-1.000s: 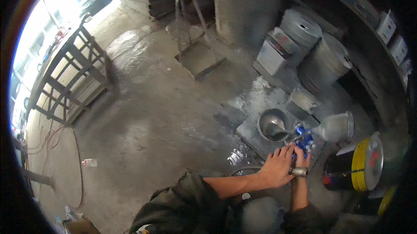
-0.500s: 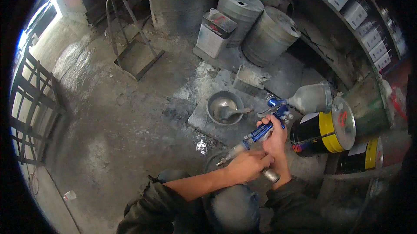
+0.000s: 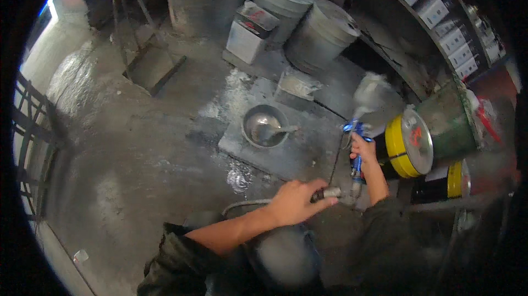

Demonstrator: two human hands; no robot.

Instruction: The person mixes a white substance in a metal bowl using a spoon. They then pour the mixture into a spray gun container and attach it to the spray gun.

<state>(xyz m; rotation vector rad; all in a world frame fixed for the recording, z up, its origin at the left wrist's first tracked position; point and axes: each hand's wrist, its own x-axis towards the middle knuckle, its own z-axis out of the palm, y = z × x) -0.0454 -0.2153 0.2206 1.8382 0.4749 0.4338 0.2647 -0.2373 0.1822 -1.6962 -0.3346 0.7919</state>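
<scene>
My right hand (image 3: 365,151) is wrapped round the handle of a blue spray gun (image 3: 357,167), to the right of centre. A cloudy cup (image 3: 370,93) sits on top of the gun. My left hand (image 3: 294,202) grips a metal hose coupling (image 3: 329,192) between thumb and fingers. The coupling points toward the fitting at the lower end of the gun's handle; whether the two touch I cannot tell. An air hose (image 3: 246,204) runs left from behind my left hand.
Ahead stands a grey bowl (image 3: 247,125) with a flat-bladed tool (image 3: 282,130) in it. Black-and-yellow pails (image 3: 394,145) stand close by my right hand. Two drums (image 3: 322,35), a square can (image 3: 247,35) and a hand cart (image 3: 148,68) are farther off. Boxes line a shelf (image 3: 456,46) at right.
The spray gun has turned more upright in my right hand. My left hand has drawn back from my right wrist, bringing the coupling near the handle's lower end. The view has shifted.
</scene>
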